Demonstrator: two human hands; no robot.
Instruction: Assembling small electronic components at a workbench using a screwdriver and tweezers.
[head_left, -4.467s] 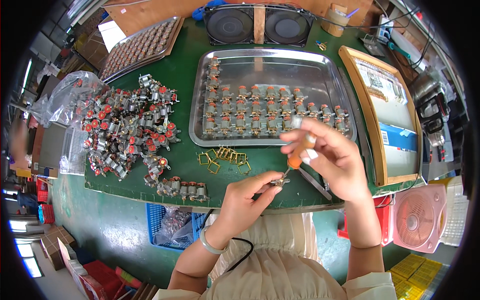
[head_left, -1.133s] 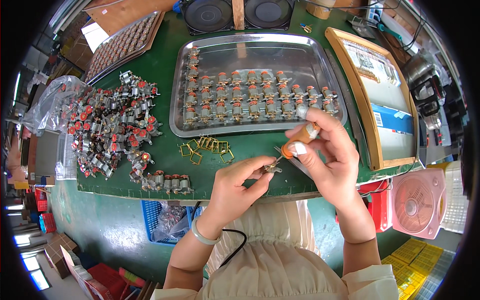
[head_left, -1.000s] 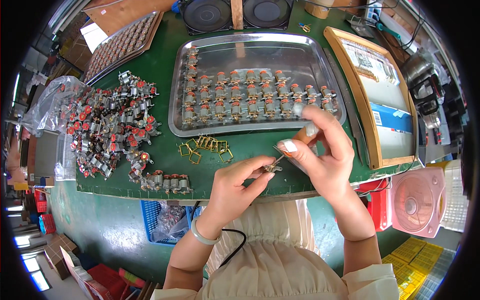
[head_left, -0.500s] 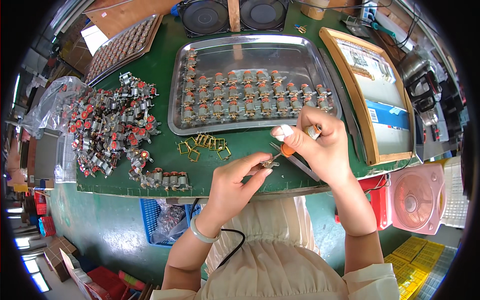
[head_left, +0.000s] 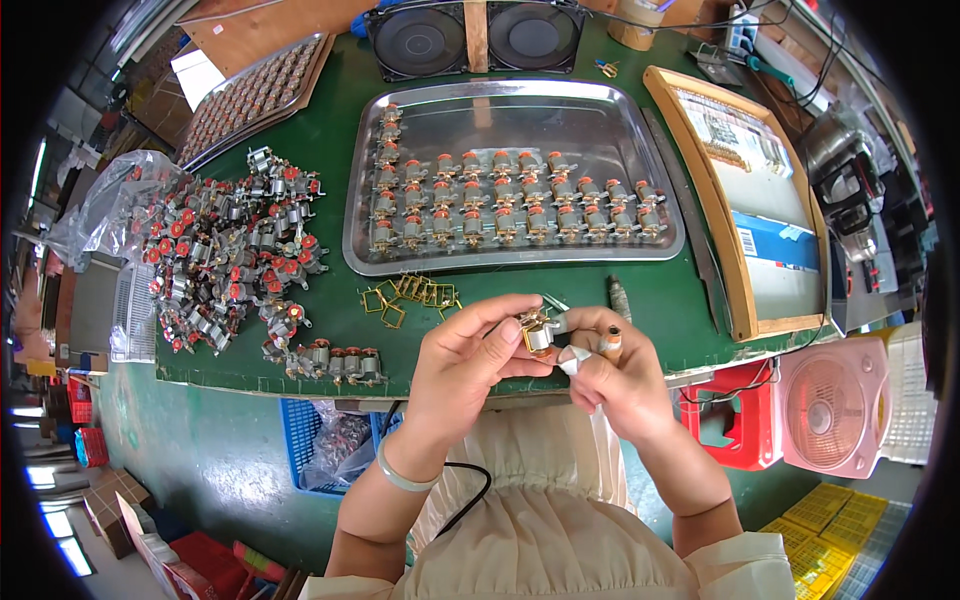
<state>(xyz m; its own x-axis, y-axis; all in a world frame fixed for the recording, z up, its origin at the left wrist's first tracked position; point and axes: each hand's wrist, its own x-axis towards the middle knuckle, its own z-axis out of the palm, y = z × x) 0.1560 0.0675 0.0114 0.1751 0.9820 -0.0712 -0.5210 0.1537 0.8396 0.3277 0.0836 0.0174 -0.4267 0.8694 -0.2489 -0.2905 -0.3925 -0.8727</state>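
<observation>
Left hand point(head_left: 460, 365): fingers pinched on a small metal part point(head_left: 537, 331), just below the steel tray point(head_left: 520, 258).
Right hand point(head_left: 615, 380): closed around an orange-handled tool point(head_left: 611, 345), apparently a screwdriver, touching the part.
Brass clips point(head_left: 405, 296): beside the tray's near rim.

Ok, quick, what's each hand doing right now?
Left hand: shut on the small metal part with a brass frame.
Right hand: shut on the orange-handled screwdriver, fingertips touching the same part.
</observation>
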